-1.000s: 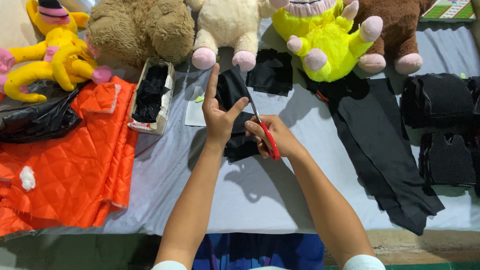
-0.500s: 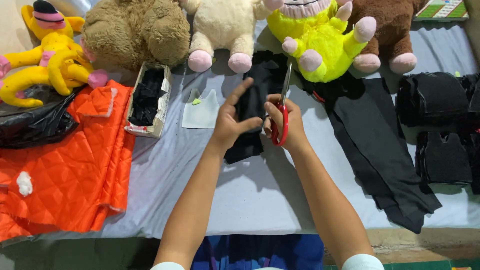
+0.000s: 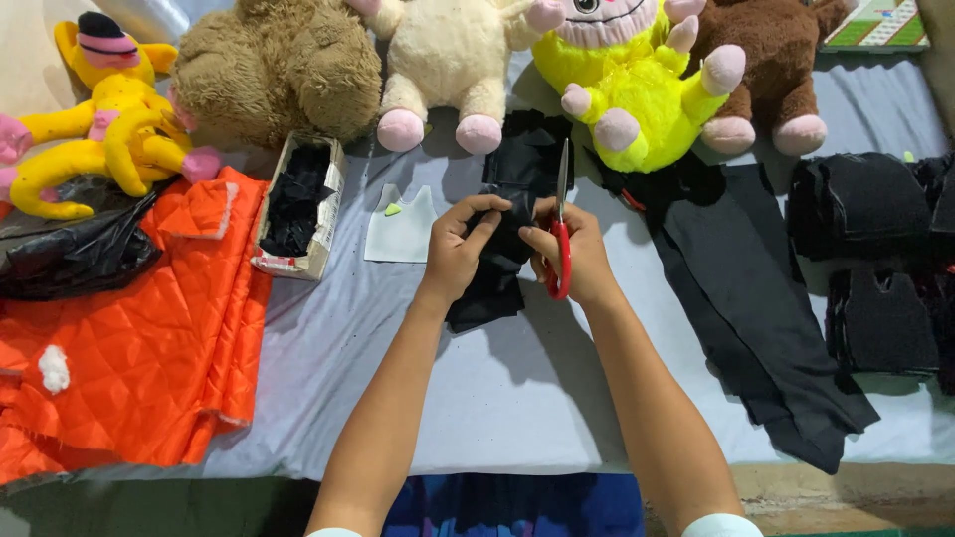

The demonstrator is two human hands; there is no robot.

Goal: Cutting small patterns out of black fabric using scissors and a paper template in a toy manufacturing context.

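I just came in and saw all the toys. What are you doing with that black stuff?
A person is holding a piece of black fabric with the left hand over the grey table cover. The right hand holds red-handled scissors, blades pointing up. Stuffed toys sit along the back, and orange quilted fabric lies to the left.

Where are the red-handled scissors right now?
The scissors are in the right hand, near the middle of the head view, blades pointing up toward the yellow plush toy, beside the black fabric piece.
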